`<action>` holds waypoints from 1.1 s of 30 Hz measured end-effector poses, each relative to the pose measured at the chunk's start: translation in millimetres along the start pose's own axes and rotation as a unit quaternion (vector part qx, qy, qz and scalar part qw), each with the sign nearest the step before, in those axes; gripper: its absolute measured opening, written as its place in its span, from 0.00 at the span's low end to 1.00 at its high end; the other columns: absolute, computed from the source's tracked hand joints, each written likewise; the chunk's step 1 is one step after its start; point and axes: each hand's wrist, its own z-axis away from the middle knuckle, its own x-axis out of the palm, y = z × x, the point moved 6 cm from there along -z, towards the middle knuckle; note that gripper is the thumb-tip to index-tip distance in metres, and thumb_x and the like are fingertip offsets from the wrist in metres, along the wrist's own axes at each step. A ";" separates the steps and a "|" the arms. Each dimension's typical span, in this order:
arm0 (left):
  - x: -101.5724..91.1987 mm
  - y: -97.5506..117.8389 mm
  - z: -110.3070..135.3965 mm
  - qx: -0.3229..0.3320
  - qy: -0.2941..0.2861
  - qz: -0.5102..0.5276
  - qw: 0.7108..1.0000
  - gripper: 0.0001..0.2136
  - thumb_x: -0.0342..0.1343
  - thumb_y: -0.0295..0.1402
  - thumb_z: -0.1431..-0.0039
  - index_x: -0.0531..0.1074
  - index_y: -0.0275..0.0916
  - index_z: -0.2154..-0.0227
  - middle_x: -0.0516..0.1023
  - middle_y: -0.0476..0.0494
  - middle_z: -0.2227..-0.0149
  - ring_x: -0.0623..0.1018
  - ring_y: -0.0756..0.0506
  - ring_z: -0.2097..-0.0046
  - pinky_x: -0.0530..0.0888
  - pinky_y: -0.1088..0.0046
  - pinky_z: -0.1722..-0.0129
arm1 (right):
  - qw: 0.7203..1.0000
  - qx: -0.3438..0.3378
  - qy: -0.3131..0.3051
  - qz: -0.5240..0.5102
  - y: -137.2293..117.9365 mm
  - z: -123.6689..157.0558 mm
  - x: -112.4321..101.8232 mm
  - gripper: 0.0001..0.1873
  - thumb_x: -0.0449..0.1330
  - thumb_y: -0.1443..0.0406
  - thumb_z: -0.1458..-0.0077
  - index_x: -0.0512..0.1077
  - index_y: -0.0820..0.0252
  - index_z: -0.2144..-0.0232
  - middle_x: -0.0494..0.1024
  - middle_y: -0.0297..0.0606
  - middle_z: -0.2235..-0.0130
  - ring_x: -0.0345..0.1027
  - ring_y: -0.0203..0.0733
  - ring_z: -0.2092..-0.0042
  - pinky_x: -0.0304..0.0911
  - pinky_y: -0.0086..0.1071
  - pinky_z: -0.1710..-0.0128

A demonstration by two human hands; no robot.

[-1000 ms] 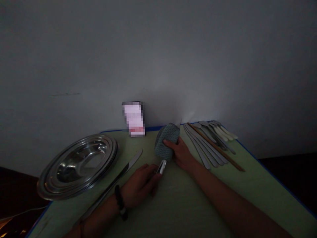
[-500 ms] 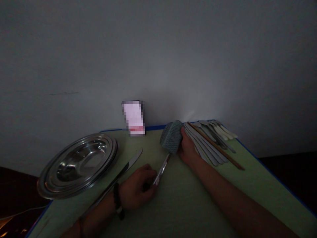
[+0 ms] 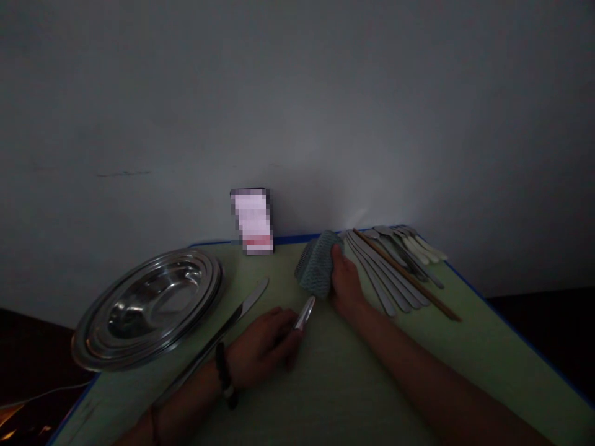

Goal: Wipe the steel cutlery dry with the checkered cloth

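Note:
My left hand (image 3: 267, 341), with a dark bracelet at the wrist, is closed on a shiny metal table knife (image 3: 305, 314). The fingers hide much of it, and its free end points up toward the cloth. In my right hand (image 3: 346, 282) is a bunched grey-green textured cloth (image 3: 318, 266), just beyond the knife's end; a small gap shows between them. Another table knife (image 3: 253, 297) lies on the table left of my left hand, its lower part hidden behind the forearm.
Stacked steel dishes (image 3: 204, 322) stand at the left. A lit phone (image 3: 253, 217), its screen blurred, leans on the wall. Right of the cloth lie several metal cutlery pieces (image 3: 395, 279), brown chopsticks (image 3: 418, 285) and white-handled cutlery (image 3: 423, 248). The green table (image 3: 353, 396) has a blue edge.
The cloth in my right hand has come off the knife's end and dropped slightly toward me and left. Less of the knife shows beyond my left hand, which has shifted slightly right.

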 end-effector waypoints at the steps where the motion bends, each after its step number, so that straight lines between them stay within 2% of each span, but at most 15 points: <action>1: -0.2 -0.6 -0.1 -0.002 0.005 0.007 1.000 0.15 0.39 0.39 0.35 0.64 0.39 0.73 0.72 0.47 0.73 0.70 0.47 0.68 0.68 0.72 0.67 | 1.000 -0.006 -0.005 0.023 1.7 4.4 2.8 0.23 0.56 0.45 0.52 0.73 0.59 0.72 0.77 0.38 0.73 0.71 0.43 0.64 0.63 0.33 0.64; 5: 0.6 -4.5 -0.9 -0.015 0.026 0.044 0.999 0.14 0.41 0.40 0.36 0.64 0.39 0.73 0.70 0.49 0.75 0.69 0.49 0.72 0.67 0.73 0.72 | 0.992 -0.014 -0.006 0.121 3.4 21.9 12.6 0.26 0.53 0.43 0.51 0.71 0.59 0.77 0.74 0.37 0.75 0.68 0.41 0.69 0.60 0.32 0.68; 8: 0.9 -7.2 -1.4 -0.031 0.033 0.083 0.996 0.11 0.43 0.38 0.38 0.64 0.38 0.71 0.69 0.51 0.77 0.68 0.50 0.75 0.66 0.75 0.76 | 0.989 -0.018 -0.010 0.149 1.2 27.9 17.3 0.26 0.52 0.43 0.51 0.69 0.59 0.78 0.73 0.36 0.74 0.66 0.40 0.70 0.59 0.32 0.69; 11: -1.7 -6.2 -1.7 -0.046 0.038 0.107 0.992 0.11 0.43 0.39 0.39 0.65 0.37 0.67 0.71 0.50 0.76 0.69 0.49 0.76 0.67 0.75 0.76 | 0.993 -0.005 -0.014 0.117 2.9 26.6 18.0 0.26 0.52 0.43 0.51 0.71 0.59 0.76 0.75 0.37 0.72 0.67 0.40 0.68 0.60 0.31 0.67; 15: -11.8 -0.1 -2.6 -0.047 0.112 0.109 0.987 0.14 0.45 0.43 0.40 0.67 0.39 0.61 0.76 0.45 0.64 0.74 0.45 0.64 0.70 0.72 0.63 | 0.996 -0.003 -0.009 0.085 3.5 24.4 17.2 0.23 0.52 0.45 0.49 0.73 0.58 0.70 0.77 0.37 0.65 0.69 0.41 0.61 0.60 0.33 0.57; 16: -12.8 -0.7 -2.7 -0.062 0.129 0.107 0.984 0.14 0.45 0.44 0.40 0.68 0.39 0.61 0.76 0.44 0.63 0.74 0.45 0.63 0.70 0.71 0.62 | 0.997 -0.005 -0.009 0.079 2.6 24.6 17.6 0.21 0.53 0.47 0.49 0.74 0.57 0.68 0.77 0.37 0.64 0.69 0.41 0.59 0.59 0.33 0.55; 20: -12.8 -12.6 -1.3 -0.172 0.163 0.080 0.968 0.20 0.39 0.46 0.38 0.67 0.39 0.76 0.70 0.49 0.79 0.70 0.47 0.76 0.66 0.73 0.75 | 0.998 -0.026 -0.055 0.024 -1.7 25.0 23.8 0.12 0.60 0.57 0.53 0.74 0.56 0.66 0.77 0.35 0.59 0.67 0.41 0.53 0.56 0.34 0.49; 23: -18.7 -17.1 0.4 -0.192 0.200 0.100 0.956 0.21 0.36 0.45 0.37 0.64 0.40 0.79 0.68 0.50 0.81 0.69 0.47 0.77 0.64 0.74 0.77 | 0.992 -0.002 -0.109 -0.060 0.3 22.5 28.6 0.11 0.60 0.61 0.55 0.73 0.57 0.67 0.77 0.35 0.60 0.67 0.43 0.53 0.58 0.36 0.50; 28: -24.1 -20.5 0.9 -0.209 0.202 0.116 0.950 0.20 0.36 0.45 0.39 0.64 0.40 0.78 0.67 0.50 0.81 0.68 0.47 0.78 0.63 0.74 0.79 | 0.970 0.086 -0.183 -0.138 5.0 22.9 36.7 0.13 0.63 0.62 0.57 0.72 0.57 0.65 0.78 0.35 0.61 0.70 0.42 0.56 0.64 0.38 0.55; 33: -21.8 -18.5 -0.6 -0.165 0.193 0.057 0.965 0.19 0.36 0.44 0.37 0.66 0.39 0.74 0.71 0.48 0.77 0.70 0.46 0.74 0.64 0.74 0.76 | 0.974 0.092 -0.161 -0.128 6.1 24.1 36.4 0.15 0.67 0.62 0.60 0.73 0.60 0.66 0.79 0.36 0.65 0.73 0.40 0.62 0.66 0.37 0.57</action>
